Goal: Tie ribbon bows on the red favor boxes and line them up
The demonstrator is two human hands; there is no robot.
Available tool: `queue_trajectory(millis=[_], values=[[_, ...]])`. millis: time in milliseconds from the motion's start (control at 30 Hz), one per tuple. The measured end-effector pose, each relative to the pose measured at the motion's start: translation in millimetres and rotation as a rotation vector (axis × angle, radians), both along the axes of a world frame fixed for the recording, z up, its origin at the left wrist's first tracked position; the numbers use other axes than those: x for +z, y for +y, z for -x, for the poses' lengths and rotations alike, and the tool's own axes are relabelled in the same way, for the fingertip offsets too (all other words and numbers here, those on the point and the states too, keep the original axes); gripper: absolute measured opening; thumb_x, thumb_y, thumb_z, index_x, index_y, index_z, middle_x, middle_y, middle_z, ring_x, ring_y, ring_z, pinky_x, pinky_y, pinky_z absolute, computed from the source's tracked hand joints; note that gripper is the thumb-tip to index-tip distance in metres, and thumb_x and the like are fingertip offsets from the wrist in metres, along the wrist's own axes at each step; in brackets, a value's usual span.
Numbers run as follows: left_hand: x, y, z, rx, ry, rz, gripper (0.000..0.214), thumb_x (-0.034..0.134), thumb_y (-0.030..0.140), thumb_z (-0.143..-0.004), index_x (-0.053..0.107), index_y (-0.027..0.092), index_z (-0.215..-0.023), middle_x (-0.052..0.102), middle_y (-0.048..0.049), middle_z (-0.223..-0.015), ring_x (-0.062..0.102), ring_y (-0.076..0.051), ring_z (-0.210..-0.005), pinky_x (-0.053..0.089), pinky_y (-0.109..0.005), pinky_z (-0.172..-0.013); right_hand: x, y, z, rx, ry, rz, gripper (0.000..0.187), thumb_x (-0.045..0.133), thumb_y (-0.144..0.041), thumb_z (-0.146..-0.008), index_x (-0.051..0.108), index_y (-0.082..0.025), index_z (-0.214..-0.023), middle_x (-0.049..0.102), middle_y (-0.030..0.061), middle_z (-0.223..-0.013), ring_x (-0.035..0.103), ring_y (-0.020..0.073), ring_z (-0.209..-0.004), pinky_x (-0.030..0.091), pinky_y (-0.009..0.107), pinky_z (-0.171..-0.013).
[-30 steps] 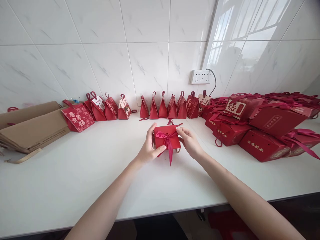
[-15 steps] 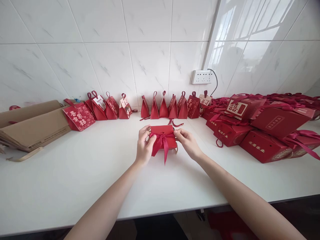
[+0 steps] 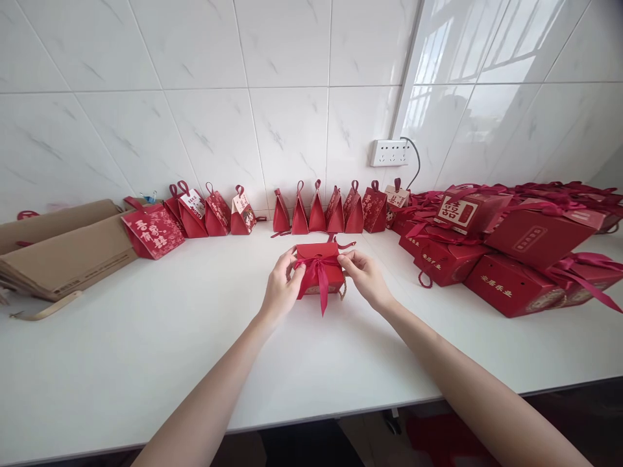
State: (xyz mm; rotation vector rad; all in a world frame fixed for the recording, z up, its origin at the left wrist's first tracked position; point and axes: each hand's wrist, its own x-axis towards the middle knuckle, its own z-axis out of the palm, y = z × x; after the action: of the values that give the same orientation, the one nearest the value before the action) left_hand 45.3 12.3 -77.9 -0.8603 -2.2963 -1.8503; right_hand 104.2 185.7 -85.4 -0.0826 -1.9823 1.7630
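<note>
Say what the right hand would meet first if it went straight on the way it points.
Most likely the red gift box; the right hand is at its edge. Whether the magenta satin ribbon comes first is unclear.

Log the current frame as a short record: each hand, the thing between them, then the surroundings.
Left hand: gripping the left side of a small red box
Right hand: fingertips at the box's upper right; ribbon or box edge, unclear
Box front: magenta ribbon bow, tails hanging
Table left: brown cardboard
Along wall: small looped boxes
Table right: stacked red boxes
Wall: socket strip
</note>
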Motion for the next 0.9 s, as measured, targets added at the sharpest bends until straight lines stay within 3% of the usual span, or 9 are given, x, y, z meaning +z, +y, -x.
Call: queue_trajectory(millis=[133,333,433,633,733,900], values=[[-1.4,3,-4,-0.019,-0.096,-0.047,0.021,0.050,0.040,-0.083,0.042,0.022,-0.074,0.052,-0.0056,-0.131,0.062,-0.024,-0.099,0.049,-0.039,-0.083,-0.9,-2,0,-0.013,0.007,0.012,0.041,0.059,-0.058,-0.074,0.049,-0.019,-0.065,0.060,0.0034,-0.077,0.056,0.0187,-0.079,0.046,0.037,-0.079],[-14.5,2,7,-0.008,0.041,-0.134,0.019,0.055,0.035,-0.079,0.044,0.020,-0.074,0.045,-0.0108,-0.137,0.053,-0.024,-0.117,0.047,-0.035,-0.091,-0.7,-1,-3,0.054,0.025,-0.069,0.036,0.060,-0.051,-0.077,0.052,-0.019,-0.063,0.059,0.0093,-0.119,0.052,0.0252,-0.115,0.039,0.042,-0.096],[-15.5,3,9,-0.026,0.004,-0.193,0.018,0.057,0.030,-0.076,0.043,0.021,-0.079,0.042,-0.0112,-0.140,0.059,-0.022,-0.109,0.050,-0.034,-0.086,0.8,-3,-5,0.027,0.007,-0.164,0.035,0.060,-0.050,-0.076,0.053,-0.019,-0.061,0.059,0.0086,-0.117,0.050,0.0255,-0.117,0.038,0.044,-0.099],[-13.9,4,7,0.041,0.037,-0.196,0.022,0.058,0.035,-0.078,0.056,0.019,-0.092,0.053,-0.0096,-0.123,0.055,-0.022,-0.113,0.047,-0.035,-0.095,3.4,-7,-8,0.014,-0.007,-0.215,0.037,0.060,-0.051,-0.074,0.052,-0.020,-0.056,0.056,0.0086,-0.111,0.052,0.0261,-0.111,0.050,0.040,-0.079],[-14.3,3,8,0.035,0.038,-0.207,0.029,0.056,0.040,-0.081,0.060,0.018,-0.101,0.052,-0.0097,-0.124,0.053,-0.023,-0.116,0.047,-0.034,-0.096,4.0,-6,-7,-0.008,-0.007,-0.239,0.034,0.059,-0.048,-0.076,0.054,-0.020,-0.059,0.058,0.0083,-0.109,0.054,0.0250,-0.109,0.046,0.042,-0.088],[-13.6,1,9,-0.048,-0.017,-0.220,0.026,0.061,0.040,-0.076,0.061,0.017,-0.088,0.050,-0.0104,-0.128,0.053,-0.026,-0.116,0.048,-0.035,-0.094,4.1,-1,-5,-0.049,0.007,-0.251,0.031,0.058,-0.046,-0.077,0.055,-0.020,-0.062,0.061,0.0072,-0.103,0.056,0.0234,-0.104,0.039,0.042,-0.096]])
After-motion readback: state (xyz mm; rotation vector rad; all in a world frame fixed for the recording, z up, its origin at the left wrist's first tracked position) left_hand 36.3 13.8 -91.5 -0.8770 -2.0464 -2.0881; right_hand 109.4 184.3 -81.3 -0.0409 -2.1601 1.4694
